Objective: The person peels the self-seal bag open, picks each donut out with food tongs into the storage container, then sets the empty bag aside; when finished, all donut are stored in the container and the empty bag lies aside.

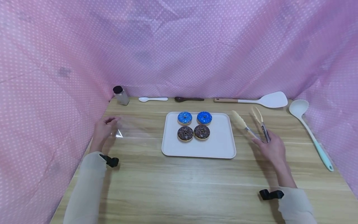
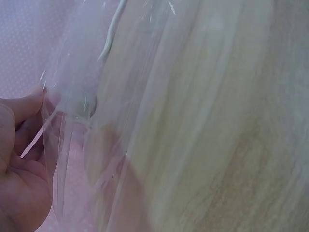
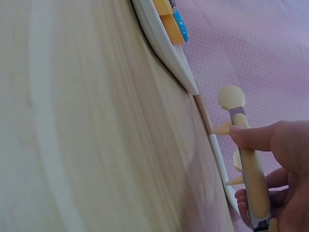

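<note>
My right hand (image 1: pixel 272 149) grips the tongs (image 1: pixel 253 124), arms spread; my left hand (image 1: pixel 103 130) pinches a clear bag (image 1: pixel 131 127). That slick film could slip from my fingertips.

— What are we wearing?
— Pale beige long sleeves on both arms, with our left hand (image 1: pixel 103 129) and right hand (image 1: pixel 272 149) bare.
— And behind each grip?
— A small black clip-like mount sits at each wrist.

Staged tabletop set, not real kitchen; pink dotted cloth (image 1: pixel 195 46) walls off back and both sides; wooden table (image 1: pixel 181 186) fills lower frame; utensils lined along cloth: spatula (image 1: pixel 263 100), ladle (image 1: pixel 307 124), spoons.
</note>
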